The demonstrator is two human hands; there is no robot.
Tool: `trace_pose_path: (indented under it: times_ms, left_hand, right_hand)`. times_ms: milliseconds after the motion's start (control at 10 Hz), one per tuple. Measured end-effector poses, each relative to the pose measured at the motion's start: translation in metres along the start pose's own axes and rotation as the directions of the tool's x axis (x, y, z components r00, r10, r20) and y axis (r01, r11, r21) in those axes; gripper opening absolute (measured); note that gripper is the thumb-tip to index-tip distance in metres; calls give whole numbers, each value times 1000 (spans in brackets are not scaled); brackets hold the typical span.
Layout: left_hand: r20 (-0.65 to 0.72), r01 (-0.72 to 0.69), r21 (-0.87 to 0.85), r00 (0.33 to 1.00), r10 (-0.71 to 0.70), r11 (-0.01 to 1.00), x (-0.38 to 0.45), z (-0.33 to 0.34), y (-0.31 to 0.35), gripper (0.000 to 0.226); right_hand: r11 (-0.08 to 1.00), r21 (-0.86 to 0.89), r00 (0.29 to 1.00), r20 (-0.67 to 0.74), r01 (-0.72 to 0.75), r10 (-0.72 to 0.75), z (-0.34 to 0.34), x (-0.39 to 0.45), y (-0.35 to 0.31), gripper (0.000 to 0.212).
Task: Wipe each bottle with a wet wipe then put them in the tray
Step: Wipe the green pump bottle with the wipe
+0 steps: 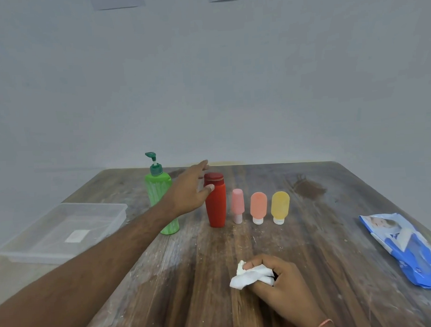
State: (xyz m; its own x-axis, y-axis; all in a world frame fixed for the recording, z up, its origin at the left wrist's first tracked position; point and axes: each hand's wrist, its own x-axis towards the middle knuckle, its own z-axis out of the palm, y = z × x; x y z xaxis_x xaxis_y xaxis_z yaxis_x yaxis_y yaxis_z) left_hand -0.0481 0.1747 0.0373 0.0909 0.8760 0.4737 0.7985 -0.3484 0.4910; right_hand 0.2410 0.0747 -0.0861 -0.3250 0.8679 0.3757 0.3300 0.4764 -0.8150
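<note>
— Where are the hands?
— The left hand [189, 189], grip spread, thumb touching the red bottle [215, 203] standing on the bench [312, 245]. The right hand [276, 277] pinches a wipe [249, 276] near the front edge.
— The tray [64, 234]?
— Left of the bench.

Worn wood table [312, 245], clear plastic tray [108, 215], matt red bottle [216, 207].

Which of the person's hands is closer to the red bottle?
The left hand. It reaches around the red bottle, thumb at its neck, not yet closed. The right hand rests on the table's near side, holding the wet wipe.
</note>
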Motion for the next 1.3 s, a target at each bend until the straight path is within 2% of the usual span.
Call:
trace_pose_path:
  times_ms: [100, 200, 300, 400, 500, 600, 700, 800, 900, 1000, 1100, 1200, 1300]
  left_hand:
    - [-140, -112, 43, 983, 117, 993, -19, -5, 6, 58]
    - [-235, -273, 176, 921, 310, 946, -41, -14, 7, 40]
    - [-409, -300, 246, 830, 379, 922, -59, -22, -3, 37]
    - [-607, -166, 158, 761, 228, 973, -71, -29, -23, 53]
    - [-581, 28, -169, 805, -122, 985, -75, -30, -54, 86]
    - [-305, 297, -432, 841, -448, 852, -80, -28, -72, 111]
    - [-93, 405, -548, 840, -535, 731, -83, -21, -76, 81]
    - [-68, 437, -509, 839, -541, 742, -82, -16, -79, 48]
    - [-105, 430, -498, 832, -545, 753, -84, -14, -83, 41]
    - [-118, 401, -594, 814, -569, 697, -95, -13, -76, 59]
    - [17, 334, -858, 777, -629, 389, -107, 2, -65, 101]
    - [199, 292, -954, 794, -574, 73, -121, 26, -39, 74]
    - [309, 303, -949, 842, -442, -87, -133, 42, -7, 54]
  right_hand:
    - [1000, -16, 1000, 2, -17, 17, 0, 0, 0, 19]
    - [1000, -1, 1000, 7, -20, 20, 1, 0, 0, 18]
    - [996, -6, 994, 60, -87, 88, -1, 0, -2, 16]
    - [985, -29, 975, 140, -173, 175, -2, -2, 1, 33]
    - [978, -23, 967, 147, -209, 210, -4, -2, -3, 33]
    - [974, -13, 962, 153, -227, 227, -4, -3, -7, 33]
    - [972, -2, 962, 139, -236, 234, -4, -3, -13, 32]
    - [971, -10, 962, 130, -240, 239, -3, -4, -13, 29]
    - [970, -26, 961, 127, -244, 245, -4, -5, -18, 28]
    - [975, -9, 968, 112, -224, 223, -3, -5, -17, 27]
    - [976, -30, 970, 109, -214, 216, -4, -3, -12, 25]
    - [986, 18, 983, 88, -166, 164, -10, -8, -8, 19]
    - [905, -341, 967, -60, -252, 247, 5, 1, 5, 37]
